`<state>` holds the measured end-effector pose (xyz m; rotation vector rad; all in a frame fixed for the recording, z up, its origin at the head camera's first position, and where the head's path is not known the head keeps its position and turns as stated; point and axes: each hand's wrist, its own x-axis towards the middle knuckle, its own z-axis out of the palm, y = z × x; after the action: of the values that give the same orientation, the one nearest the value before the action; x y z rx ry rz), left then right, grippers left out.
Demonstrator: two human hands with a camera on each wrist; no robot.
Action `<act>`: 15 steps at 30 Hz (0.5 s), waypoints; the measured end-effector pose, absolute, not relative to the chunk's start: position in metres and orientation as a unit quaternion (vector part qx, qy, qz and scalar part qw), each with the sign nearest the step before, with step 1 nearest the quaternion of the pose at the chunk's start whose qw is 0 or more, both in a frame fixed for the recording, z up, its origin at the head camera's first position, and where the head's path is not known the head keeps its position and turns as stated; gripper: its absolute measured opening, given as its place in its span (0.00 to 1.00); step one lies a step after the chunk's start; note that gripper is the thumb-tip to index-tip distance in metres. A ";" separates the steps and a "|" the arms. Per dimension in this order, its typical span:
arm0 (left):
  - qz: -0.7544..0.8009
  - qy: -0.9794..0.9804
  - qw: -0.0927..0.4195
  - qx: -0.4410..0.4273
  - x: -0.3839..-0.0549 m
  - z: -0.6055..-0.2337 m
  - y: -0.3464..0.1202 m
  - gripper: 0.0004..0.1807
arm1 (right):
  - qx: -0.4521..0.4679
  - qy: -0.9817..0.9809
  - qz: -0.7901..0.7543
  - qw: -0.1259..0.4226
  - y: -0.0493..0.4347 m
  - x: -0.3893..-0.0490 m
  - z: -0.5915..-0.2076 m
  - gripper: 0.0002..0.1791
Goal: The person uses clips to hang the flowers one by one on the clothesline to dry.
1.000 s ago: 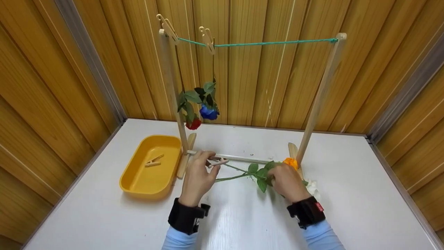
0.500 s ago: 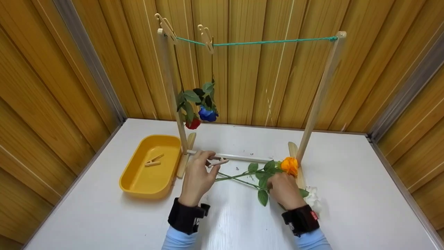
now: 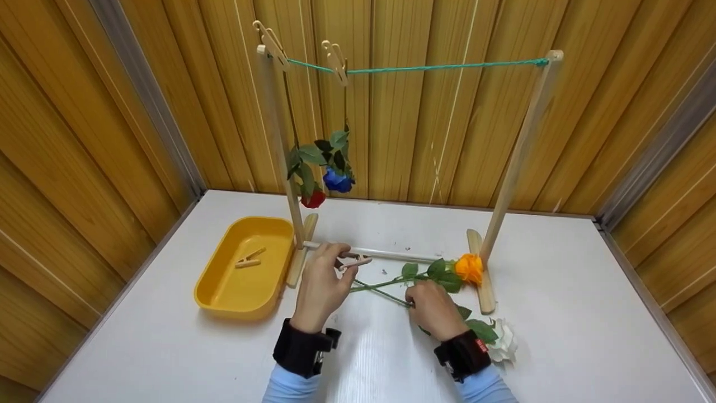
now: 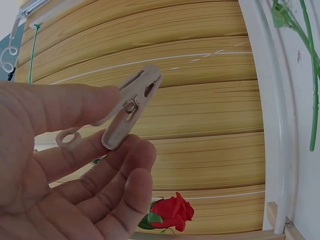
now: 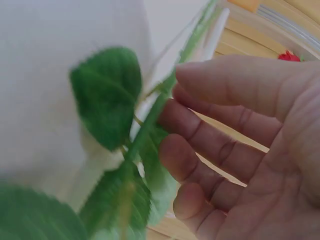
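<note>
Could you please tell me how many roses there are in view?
4: a red rose and a blue rose hang below the green line; an orange rose lies near the stand's right foot; a white rose is beside the right wristband.

A smooth white tabletop [image 3: 582,319] spreads before me, its far edge running along a back wall [image 3: 403,145] of honey-brown, wood-grained panels with upright seams. Matching panelled walls flank the left [image 3: 72,184] and right [image 3: 685,240] edges. Slim grey metal posts rise at the far left [image 3: 146,84] and far right [image 3: 660,145] corners. A soft, pale sheen [image 3: 372,358] streaks the tabletop's near half.
</note>
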<state>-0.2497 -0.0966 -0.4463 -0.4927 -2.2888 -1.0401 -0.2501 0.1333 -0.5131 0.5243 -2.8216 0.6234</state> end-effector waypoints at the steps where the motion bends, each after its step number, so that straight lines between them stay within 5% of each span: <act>1: -0.389 -0.856 0.286 -0.184 -0.250 -0.446 -0.096 0.15 | 0.180 -0.956 0.208 0.103 0.132 -0.250 -0.514 0.08; 15: -0.382 -0.863 0.276 -0.181 -0.250 -0.447 -0.094 0.15 | 0.205 -0.943 0.207 0.163 0.136 -0.254 -0.519 0.09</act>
<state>-0.2498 -0.0942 -0.4472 -0.4864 -2.3192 -1.0275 -0.2536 0.1355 -0.5189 0.5847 -2.6889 0.5913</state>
